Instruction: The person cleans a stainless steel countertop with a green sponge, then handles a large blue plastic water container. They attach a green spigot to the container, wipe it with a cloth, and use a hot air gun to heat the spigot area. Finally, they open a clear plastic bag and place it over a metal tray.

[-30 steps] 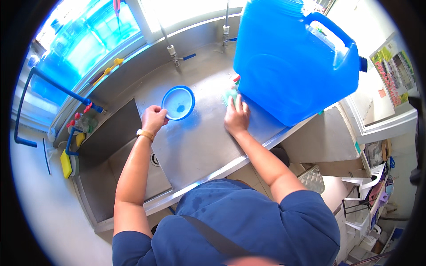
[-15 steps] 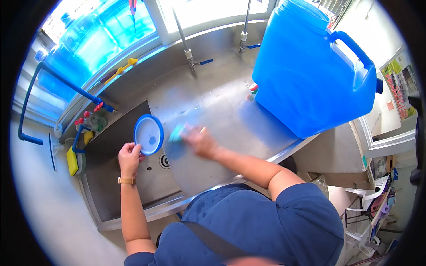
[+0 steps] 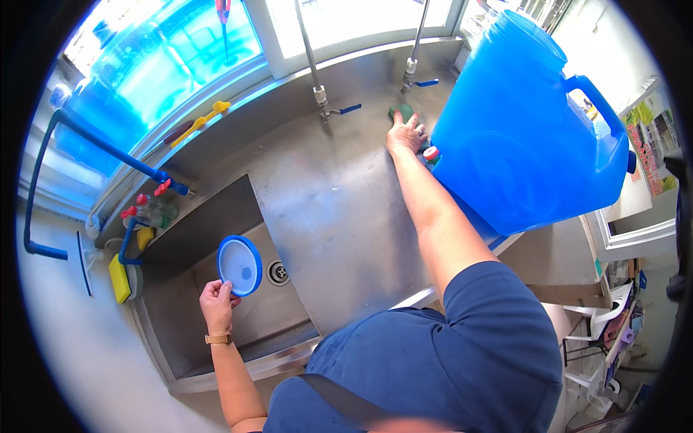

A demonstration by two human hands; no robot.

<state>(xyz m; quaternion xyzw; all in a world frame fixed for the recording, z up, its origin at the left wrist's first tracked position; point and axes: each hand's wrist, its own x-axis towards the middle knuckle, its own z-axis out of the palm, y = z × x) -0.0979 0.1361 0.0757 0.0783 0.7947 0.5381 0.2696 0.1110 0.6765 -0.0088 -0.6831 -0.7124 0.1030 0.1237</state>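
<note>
In my left hand (image 3: 219, 302) I hold a round lid (image 3: 240, 268) by its lower edge, fingers closed on it. The lid has a pale, translucent face and a blue rim, and it is over the sink basin (image 3: 198, 238). My right hand (image 3: 406, 137) reaches to the back of the steel counter, its fingers on a green scouring pad (image 3: 401, 112). Beside that wrist shows the red-and-white cap of a small bottle (image 3: 431, 154). A large blue water jug (image 3: 520, 144) with a wide uncapped mouth stands just right of my right arm.
Two pipes with blue-levered valves (image 3: 325, 112) rise at the back. Small red-capped bottles (image 3: 148, 209) and a blue pipe faucet (image 3: 155, 175) are left of the basin. A yellow sponge (image 3: 119, 278) hangs at the left edge. More blue jugs (image 3: 144, 94) stand behind the window.
My right hand has moved from the counter beside the lid to the far back, near the jug, with the green pad. My left hand still holds the lid over the basin.
</note>
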